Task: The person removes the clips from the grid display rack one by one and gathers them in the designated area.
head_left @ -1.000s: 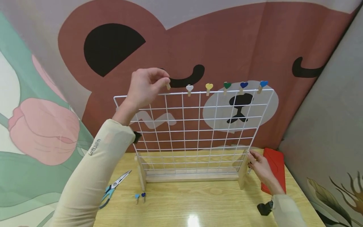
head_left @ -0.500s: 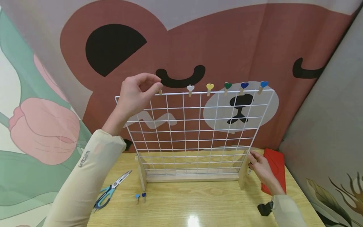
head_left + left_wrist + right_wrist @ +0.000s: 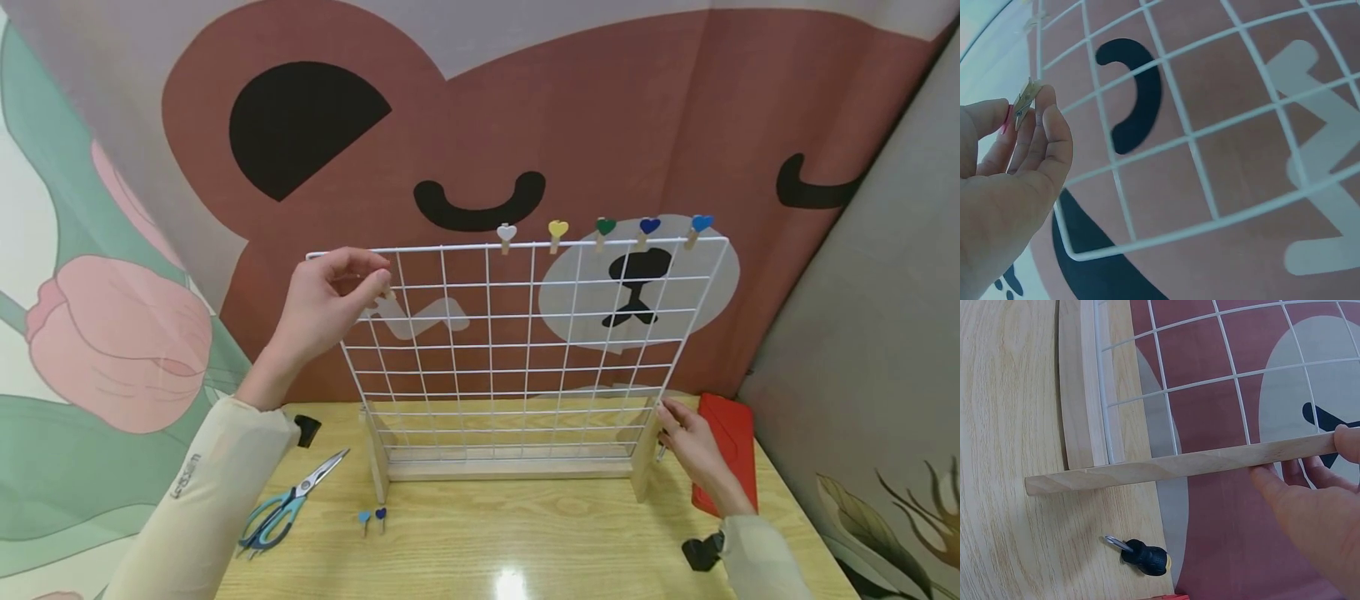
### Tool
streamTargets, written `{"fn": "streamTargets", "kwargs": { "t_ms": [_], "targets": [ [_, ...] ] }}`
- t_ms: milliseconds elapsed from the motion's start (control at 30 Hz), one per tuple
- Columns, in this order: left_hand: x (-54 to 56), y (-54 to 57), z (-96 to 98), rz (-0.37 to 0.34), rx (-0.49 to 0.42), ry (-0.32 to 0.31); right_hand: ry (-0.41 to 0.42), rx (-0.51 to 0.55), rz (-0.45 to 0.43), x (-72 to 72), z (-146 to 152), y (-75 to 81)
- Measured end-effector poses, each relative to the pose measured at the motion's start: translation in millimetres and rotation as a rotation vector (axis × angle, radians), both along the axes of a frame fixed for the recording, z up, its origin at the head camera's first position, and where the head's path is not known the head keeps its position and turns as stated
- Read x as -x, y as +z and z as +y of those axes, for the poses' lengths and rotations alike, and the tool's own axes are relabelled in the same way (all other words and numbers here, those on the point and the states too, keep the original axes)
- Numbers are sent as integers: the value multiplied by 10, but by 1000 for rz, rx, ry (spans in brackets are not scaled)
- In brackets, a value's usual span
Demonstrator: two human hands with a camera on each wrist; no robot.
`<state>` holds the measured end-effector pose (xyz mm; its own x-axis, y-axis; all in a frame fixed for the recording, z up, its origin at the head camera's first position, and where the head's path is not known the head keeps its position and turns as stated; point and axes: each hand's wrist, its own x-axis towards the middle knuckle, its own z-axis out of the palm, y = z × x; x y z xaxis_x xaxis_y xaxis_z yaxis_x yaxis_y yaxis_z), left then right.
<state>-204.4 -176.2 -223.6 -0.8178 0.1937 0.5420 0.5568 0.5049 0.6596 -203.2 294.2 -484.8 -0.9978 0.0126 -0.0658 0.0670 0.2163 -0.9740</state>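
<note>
My left hand point(image 3: 318, 296) pinches a small wooden clothespin point(image 3: 1024, 105) between thumb and fingertips, at the upper left corner of a white wire grid panel point(image 3: 465, 247). A bit of pinkish red shows on that clothespin in the left wrist view. Along the panel's top bar stand several heart clothespins, among them a white one point(image 3: 507, 233), a yellow one point(image 3: 558, 228) and a green one point(image 3: 605, 226). My right hand point(image 3: 692, 446) grips the wooden upright point(image 3: 1179, 464) at the panel's right side, thumb on one face and fingers on the other.
Two loose heart clothespins, one light blue point(image 3: 364, 517) and one dark blue point(image 3: 381, 514), lie in front of the stand. Scissors point(image 3: 298, 492) lie at the left. A stubby screwdriver point(image 3: 1145, 558) and a red case point(image 3: 733, 437) are to the right. A printed curtain point(image 3: 600, 108) hangs behind.
My left hand, with the clothespin, has moved left along the top bar and down to the panel's upper left corner. My right hand has stayed on the upright.
</note>
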Motion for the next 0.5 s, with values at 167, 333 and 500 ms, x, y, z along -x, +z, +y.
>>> {"fn": "streamTargets", "kwargs": {
  "t_ms": [167,333,500],
  "targets": [
    [-2,-162,-91,-33,23,3,0,-9,8,3,21,5],
    [-23,-435,-157,-112,43,-45,0,-10,8,-13,17,-11],
    [-57,-740,-194,-214,4,-99,15,-9,16,-10,22,2]
  ]
}}
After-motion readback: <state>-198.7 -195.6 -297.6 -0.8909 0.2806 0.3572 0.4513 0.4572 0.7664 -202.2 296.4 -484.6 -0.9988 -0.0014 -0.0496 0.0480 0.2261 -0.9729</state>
